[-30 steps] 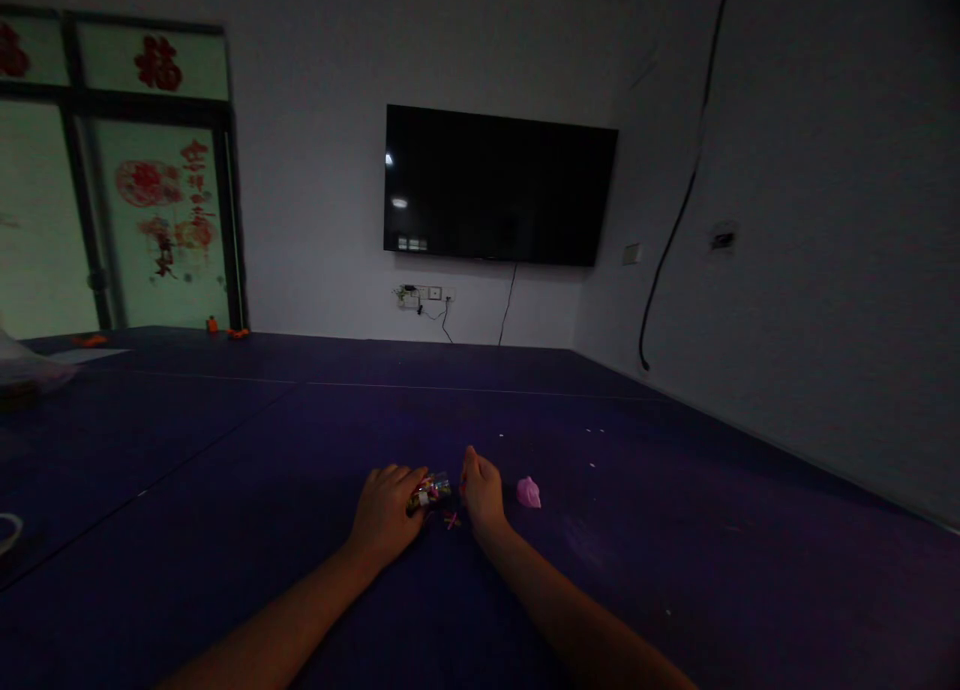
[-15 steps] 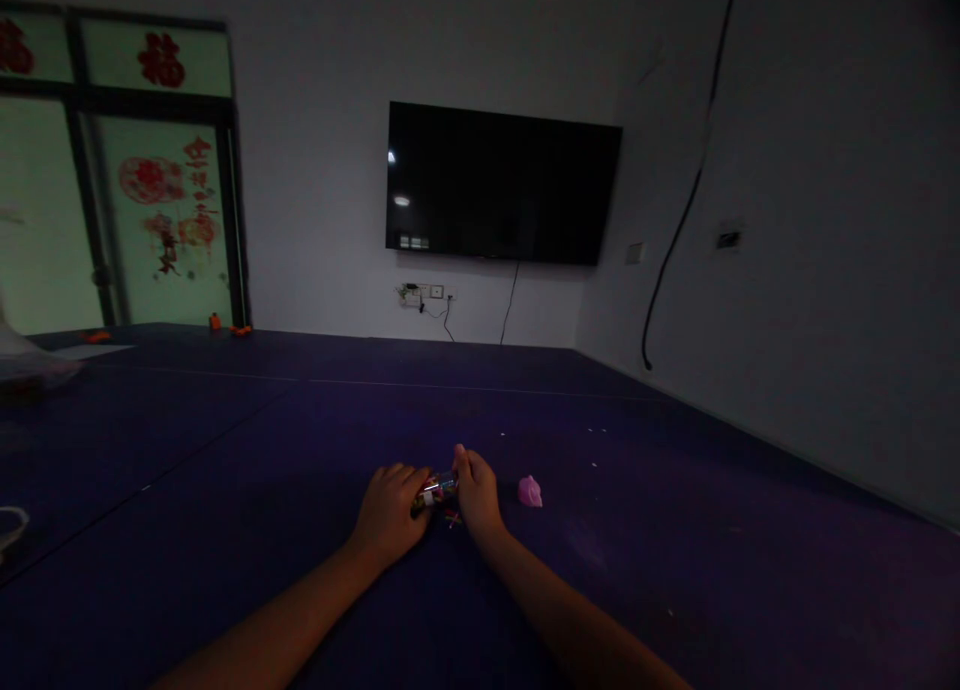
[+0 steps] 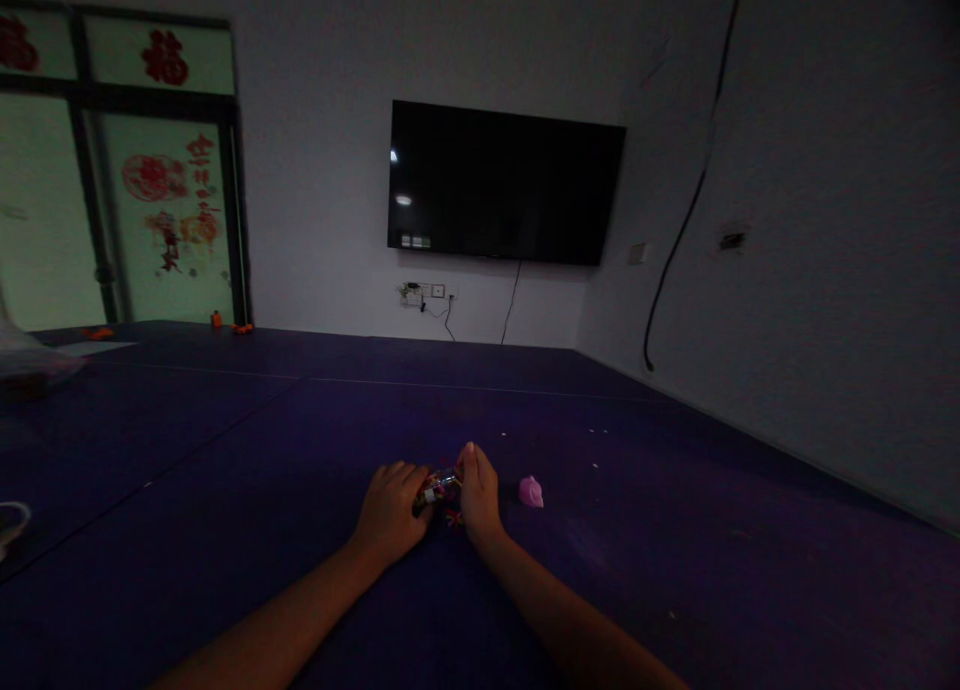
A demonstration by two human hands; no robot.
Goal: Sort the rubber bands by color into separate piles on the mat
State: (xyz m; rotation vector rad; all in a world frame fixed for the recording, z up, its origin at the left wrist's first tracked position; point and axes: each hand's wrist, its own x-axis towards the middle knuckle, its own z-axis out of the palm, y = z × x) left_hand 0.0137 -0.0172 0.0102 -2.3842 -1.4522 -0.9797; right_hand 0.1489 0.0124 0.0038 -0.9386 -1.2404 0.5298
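My left hand (image 3: 392, 505) is wrapped round a small clear jar (image 3: 444, 479) with colourful little pieces inside. The jar lies tilted on its side, its far end pointing at my right hand (image 3: 478, 490). That hand is closed, thumb on top, right at the jar's end; what its fingers hold is hidden. Between the hands, a few small coloured pieces (image 3: 454, 518) lie loose on the purple surface (image 3: 360, 610). Just right of my right hand sits a small pink object (image 3: 531, 491), perhaps a cap or a toy part.
A clear plastic bag (image 3: 30, 355) lies at the far left, with a white ring-shaped edge (image 3: 13, 525) nearer. Orange items (image 3: 241, 328) rest by the glass door (image 3: 161, 200). A television (image 3: 502, 182) hangs on the wall; a black cable (image 3: 682, 220) dangles at right.
My right hand has turned slightly and its thumb has shifted a little to the right. More coloured pieces show at the jar's end and beneath it. The left hand keeps its grip.
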